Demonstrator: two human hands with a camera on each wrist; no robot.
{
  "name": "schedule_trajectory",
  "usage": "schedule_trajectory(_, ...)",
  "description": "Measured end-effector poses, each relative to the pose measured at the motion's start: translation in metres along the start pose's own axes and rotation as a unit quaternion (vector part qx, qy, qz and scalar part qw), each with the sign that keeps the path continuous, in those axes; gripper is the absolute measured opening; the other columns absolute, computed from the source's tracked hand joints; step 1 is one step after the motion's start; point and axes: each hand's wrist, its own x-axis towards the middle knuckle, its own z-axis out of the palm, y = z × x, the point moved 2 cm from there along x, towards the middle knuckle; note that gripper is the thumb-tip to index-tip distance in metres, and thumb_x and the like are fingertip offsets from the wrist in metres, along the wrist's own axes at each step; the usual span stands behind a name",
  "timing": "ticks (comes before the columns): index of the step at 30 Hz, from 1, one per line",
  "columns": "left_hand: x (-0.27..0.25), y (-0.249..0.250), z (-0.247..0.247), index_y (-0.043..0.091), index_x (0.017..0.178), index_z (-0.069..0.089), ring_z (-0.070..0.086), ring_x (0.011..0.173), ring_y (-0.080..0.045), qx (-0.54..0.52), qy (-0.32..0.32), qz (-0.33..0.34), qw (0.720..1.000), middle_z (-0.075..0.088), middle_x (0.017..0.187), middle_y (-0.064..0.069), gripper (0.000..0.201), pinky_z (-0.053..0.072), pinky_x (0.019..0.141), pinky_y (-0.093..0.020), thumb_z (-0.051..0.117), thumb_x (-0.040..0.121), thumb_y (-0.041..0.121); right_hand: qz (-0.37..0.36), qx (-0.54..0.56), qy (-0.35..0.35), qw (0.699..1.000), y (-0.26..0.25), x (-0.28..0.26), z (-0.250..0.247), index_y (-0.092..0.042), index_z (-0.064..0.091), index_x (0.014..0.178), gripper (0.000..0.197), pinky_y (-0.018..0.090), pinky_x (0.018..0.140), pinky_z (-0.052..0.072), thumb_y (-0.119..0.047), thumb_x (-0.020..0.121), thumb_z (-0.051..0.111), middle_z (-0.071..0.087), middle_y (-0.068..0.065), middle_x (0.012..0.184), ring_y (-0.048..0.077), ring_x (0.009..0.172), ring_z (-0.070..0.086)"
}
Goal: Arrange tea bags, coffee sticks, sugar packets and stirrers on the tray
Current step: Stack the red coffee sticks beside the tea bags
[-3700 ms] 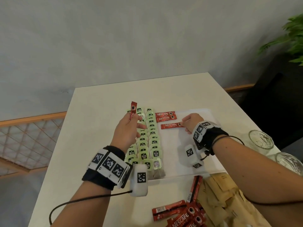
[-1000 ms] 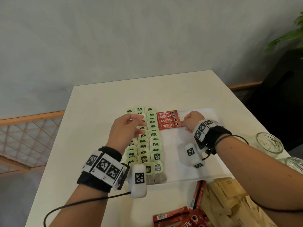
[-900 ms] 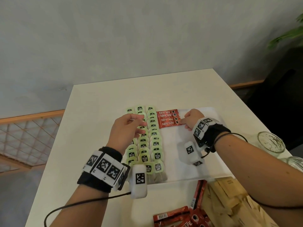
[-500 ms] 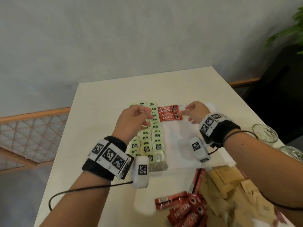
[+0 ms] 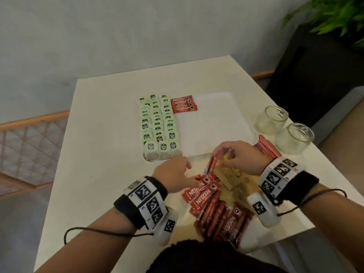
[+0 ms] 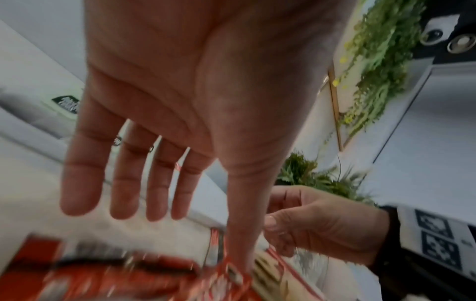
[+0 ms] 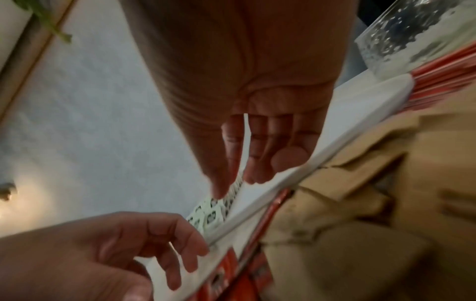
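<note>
Hovering over the loose pile of red Nescafé coffee sticks [image 5: 214, 209], the left hand [image 5: 173, 174] has its fingers straight and spread and holds nothing; its thumb tip touches the pile; the right hand [image 5: 239, 156], fingers loosely curled, touches one upturned coffee stick [image 5: 211, 164], though whether it pinches it cannot be told. Brown sugar packets [image 5: 228, 176] lie beside the pile; on the white tray [image 5: 216, 123] three columns of green tea bags [image 5: 158, 125] adjoin four placed coffee sticks [image 5: 183, 104]; red stirrers [image 5: 266, 147] and two glass jars [image 5: 283, 129] lie right of it.

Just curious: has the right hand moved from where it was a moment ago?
Yes. The right hand came back from the tray's far end to the near edge.
</note>
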Motion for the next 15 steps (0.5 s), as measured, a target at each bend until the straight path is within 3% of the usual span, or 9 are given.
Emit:
schedule_trajectory(2, -0.002, 0.002, 0.013, 0.022, 0.128, 0.048, 0.050, 0.117, -0.019, 0.059, 0.006, -0.023, 0.998, 0.050, 0.127, 0.002, 0.074, 0.046, 0.096, -0.041, 0.070, 0.073, 0.067, -0.020, -0.079, 0.000, 0.997, 0.002, -0.005, 0.011, -0.036, 0.068, 0.112, 0.040, 0.006, 0.066, 0.038, -0.006, 0.085, 0.065, 0.060, -0.015, 0.107, -0.012, 0.070, 0.051)
schedule_trajectory(5, -0.003, 0.007, 0.021, 0.022, 0.125, 0.047, 0.049, 0.117, -0.021, 0.104, 0.045, -0.027, 0.993, 0.050, 0.127, 0.000, 0.066, 0.046, 0.091, -0.039, 0.068, 0.078, 0.062, -0.040, -0.123, -0.035, 0.991, 0.003, -0.004, 0.028, -0.038, 0.065, 0.119, 0.049, 0.007, 0.075, 0.032, -0.002, 0.088, 0.053, 0.051, -0.016, 0.122, -0.015, 0.081, 0.044)
schedule_trajectory(7, -0.002, 0.009, 0.022, 0.022, 0.120, 0.050, 0.053, 0.111, -0.020, 0.107, 0.055, -0.018, 0.993, 0.055, 0.121, 0.000, 0.054, 0.045, 0.084, -0.036, 0.067, 0.082, 0.056, -0.032, -0.135, -0.027, 0.990, 0.003, -0.002, 0.034, -0.036, 0.067, 0.115, 0.042, 0.013, 0.080, 0.033, -0.006, 0.088, 0.056, 0.051, -0.017, 0.120, -0.013, 0.080, 0.043)
schedule_trajectory(11, 0.001, 0.012, 0.021, 0.019, 0.116, 0.054, 0.060, 0.102, -0.021, 0.111, 0.034, -0.013, 0.993, 0.062, 0.113, 0.000, 0.043, 0.044, 0.077, -0.033, 0.067, 0.086, 0.049, -0.007, -0.142, -0.001, 0.990, 0.005, 0.007, 0.035, -0.035, 0.071, 0.097, 0.028, 0.024, 0.085, 0.047, -0.011, 0.085, 0.064, 0.051, -0.018, 0.106, 0.000, 0.085, 0.053)
schedule_trajectory(15, 0.006, 0.017, 0.018, 0.012, 0.115, 0.055, 0.060, 0.102, -0.025, 0.151, 0.009, -0.005, 0.989, 0.062, 0.114, -0.006, 0.037, 0.046, 0.078, -0.034, 0.060, 0.094, 0.041, 0.003, -0.137, 0.007, 0.991, 0.008, 0.012, 0.035, -0.036, 0.070, 0.089, 0.018, 0.023, 0.086, 0.046, -0.018, 0.084, 0.070, 0.050, -0.016, 0.099, 0.005, 0.093, 0.054)
